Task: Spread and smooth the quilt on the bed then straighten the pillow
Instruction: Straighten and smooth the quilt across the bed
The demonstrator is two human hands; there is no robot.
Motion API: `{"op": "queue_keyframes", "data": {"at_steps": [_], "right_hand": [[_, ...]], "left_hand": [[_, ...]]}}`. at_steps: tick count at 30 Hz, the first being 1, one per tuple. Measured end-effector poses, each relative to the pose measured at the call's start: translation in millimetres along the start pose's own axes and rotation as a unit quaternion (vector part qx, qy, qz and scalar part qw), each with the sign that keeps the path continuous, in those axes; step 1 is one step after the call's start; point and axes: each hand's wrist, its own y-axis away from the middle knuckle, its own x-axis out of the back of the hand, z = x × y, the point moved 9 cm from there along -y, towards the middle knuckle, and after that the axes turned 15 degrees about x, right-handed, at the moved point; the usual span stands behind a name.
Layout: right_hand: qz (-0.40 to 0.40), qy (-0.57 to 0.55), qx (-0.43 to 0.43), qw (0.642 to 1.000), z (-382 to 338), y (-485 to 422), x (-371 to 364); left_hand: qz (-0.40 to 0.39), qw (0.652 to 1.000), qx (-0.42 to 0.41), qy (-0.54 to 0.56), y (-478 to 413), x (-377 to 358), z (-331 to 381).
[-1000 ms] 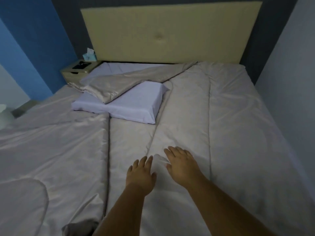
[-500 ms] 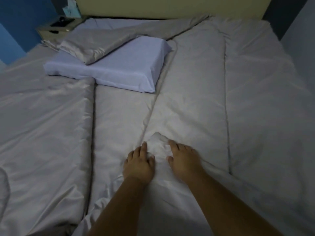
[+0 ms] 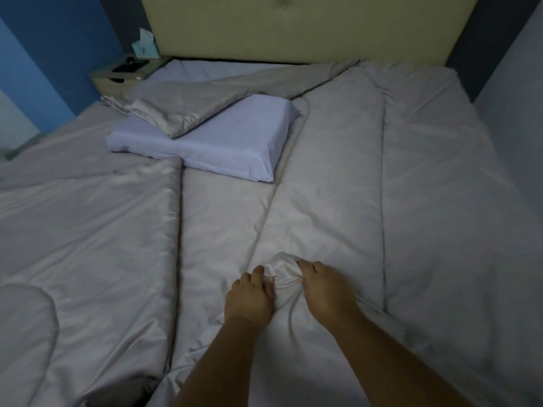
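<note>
A pale grey satin quilt (image 3: pixel 338 183) covers most of the bed. My left hand (image 3: pixel 249 298) and my right hand (image 3: pixel 323 289) sit side by side in the lower middle, fingers curled into the fabric, gripping a bunched fold of quilt that bulges up between them. A white pillow (image 3: pixel 223 148) lies askew at the upper left, on top of the quilt. A folded-back corner of the quilt (image 3: pixel 182 113) lies over the pillow's far left part. A second thick layer of quilt (image 3: pixel 88 230) is folded over on the left half of the bed.
A beige padded headboard (image 3: pixel 293 27) stands behind the bed. A bedside table (image 3: pixel 126 73) at the upper left carries a tissue box (image 3: pixel 145 47) and a dark object. A grey wall (image 3: pixel 517 113) runs close along the bed's right side. Blue wall on the left.
My hands went from lying flat on the quilt to curling in and bunching a fold of fabric between them. The view tipped down, then back up toward the headboard.
</note>
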Motion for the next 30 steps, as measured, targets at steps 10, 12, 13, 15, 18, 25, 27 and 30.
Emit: {"op": "queue_keyframes", "data": {"at_steps": [10, 12, 13, 15, 18, 25, 27, 30], "right_hand": [[0.009, 0.023, -0.015, 1.0, -28, 85, 113], [0.032, 0.051, 0.001, 0.998, -35, 111, 130], [0.044, 0.056, 0.0, 0.997, -37, 125, 138], [0.032, 0.053, -0.005, 0.998, -46, 154, 154], [0.018, 0.01, -0.006, 1.0, -56, 194, 174], [-0.028, -0.011, 0.012, 0.999, -81, 299, 199], [-0.037, -0.025, 0.012, 0.999, -86, 341, 201], [-0.063, -0.046, 0.006, 0.997, -89, 409, 200]], "left_hand": [[0.025, 0.997, -0.074, 0.006, 103, 78, 34], [0.025, 0.996, -0.087, 0.012, 132, 89, 39], [0.025, 0.995, -0.093, 0.013, 148, 93, 41], [0.022, 0.995, -0.101, 0.013, 178, 101, 44], [0.019, 0.994, -0.109, 0.003, 220, 109, 46], [-0.05, 0.993, -0.104, -0.011, 339, 101, 39], [-0.086, 0.992, -0.095, -0.014, 378, 88, 37], [-0.143, 0.985, -0.092, -0.029, 438, 63, 41]]}}
